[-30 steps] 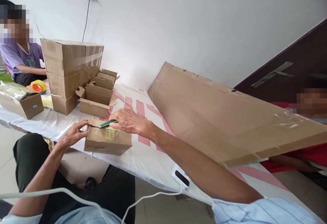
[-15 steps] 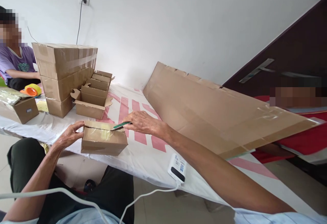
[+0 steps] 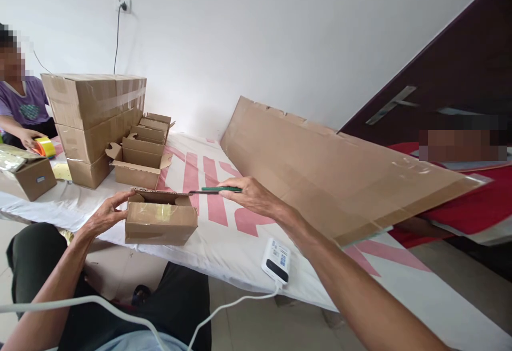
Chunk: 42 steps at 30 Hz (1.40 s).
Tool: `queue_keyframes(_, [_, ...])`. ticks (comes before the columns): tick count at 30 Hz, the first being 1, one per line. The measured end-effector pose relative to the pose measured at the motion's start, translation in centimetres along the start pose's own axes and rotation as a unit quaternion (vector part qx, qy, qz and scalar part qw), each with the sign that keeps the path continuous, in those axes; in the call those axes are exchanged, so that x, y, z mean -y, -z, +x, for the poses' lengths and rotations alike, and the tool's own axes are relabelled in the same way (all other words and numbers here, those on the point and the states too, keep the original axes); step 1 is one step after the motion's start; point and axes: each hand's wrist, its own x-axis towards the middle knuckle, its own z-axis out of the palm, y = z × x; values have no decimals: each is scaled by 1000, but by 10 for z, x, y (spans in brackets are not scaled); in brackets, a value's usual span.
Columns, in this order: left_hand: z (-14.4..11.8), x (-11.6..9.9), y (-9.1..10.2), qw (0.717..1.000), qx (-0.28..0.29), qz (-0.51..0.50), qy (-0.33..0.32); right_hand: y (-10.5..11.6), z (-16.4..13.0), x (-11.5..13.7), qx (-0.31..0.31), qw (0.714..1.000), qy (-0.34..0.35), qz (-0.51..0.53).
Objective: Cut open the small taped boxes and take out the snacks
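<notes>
In front of me a small cardboard box (image 3: 160, 223) sits at the table's near edge, with yellowish tape on its side and its lid flap standing up. My left hand (image 3: 106, 214) grips the box's upper left corner and the flap, thumb against the side. A green utility knife (image 3: 222, 189) is held in my right hand (image 3: 252, 196), its blade pointing left at the flap's right end. Part of the box's inside shows as a dark gap behind the front wall.
Taped boxes (image 3: 98, 103) are stacked at the back left, beside several open boxes (image 3: 138, 164). A large cardboard sheet (image 3: 312, 164) leans on the right. A white power bank (image 3: 277, 260) with a cable lies near the edge. A person's hand (image 3: 30, 140) touches a yellow tape roll (image 3: 47, 148).
My right hand has moved right with the utility knife, away from the box top. The box's flap has lifted open. At the left, the other person's hand has reached the tape roll.
</notes>
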Motion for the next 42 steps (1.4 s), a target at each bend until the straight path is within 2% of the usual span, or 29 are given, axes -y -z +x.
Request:
queue_keyframes(3, [-1, -4, 1, 999, 18, 29, -3, -36, -20, -40, -104, 990, -46, 81])
queue_keyframes(6, [1, -4, 5, 998, 32, 52, -5, -101, -46, -81, -174, 977, -93, 83])
queue_keyframes(8, [3, -2, 8, 996, 48, 71, -5, -145, -64, -100, -187, 971, -142, 42])
queue_keyframes(10, [4, 0, 13, 993, 73, 92, -5, -182, -81, -111, -167, 969, -181, -17])
queue_keyframes(13, [4, 0, 17, 984, 104, 141, -14, -210, -96, -115, -142, 961, -207, -112])
queue_keyframes(16, [6, -2, 19, 976, 106, 188, -31, -214, -97, -110, -132, 955, -218, -155])
queue_keyframes(19, [12, -5, 18, 972, 108, 208, -29, -205, -84, -95, -159, 958, -202, -129])
queue_keyframes(21, [16, -8, 19, 970, 110, 218, -14, -196, -68, -75, -208, 962, -159, -72])
queue_keyframes(24, [22, -15, 22, 964, 116, 238, 12, -181, -40, -32, -269, 959, -90, 30])
queue_keyframes(27, [25, -22, 24, 957, 114, 267, 16, -167, -13, 14, -239, 968, -41, 66])
queue_keyframes(31, [27, -28, 14, 945, 81, 316, 4, -158, 9, 49, -137, 985, -80, 71])
queue_keyframes(33, [29, -29, 4, 937, 57, 345, 3, -158, 14, 54, -124, 985, -103, 57])
queue_keyframes(37, [30, -30, -12, 926, 12, 376, 19, -160, 12, 47, -175, 978, -99, 51])
queue_keyframes(39, [27, -29, -13, 939, -2, 343, 17, -161, 8, 34, -207, 970, -102, 80])
queue_keyframes(42, [16, -28, -6, 971, -42, 236, 3, -164, 0, 11, -253, 955, -114, 107])
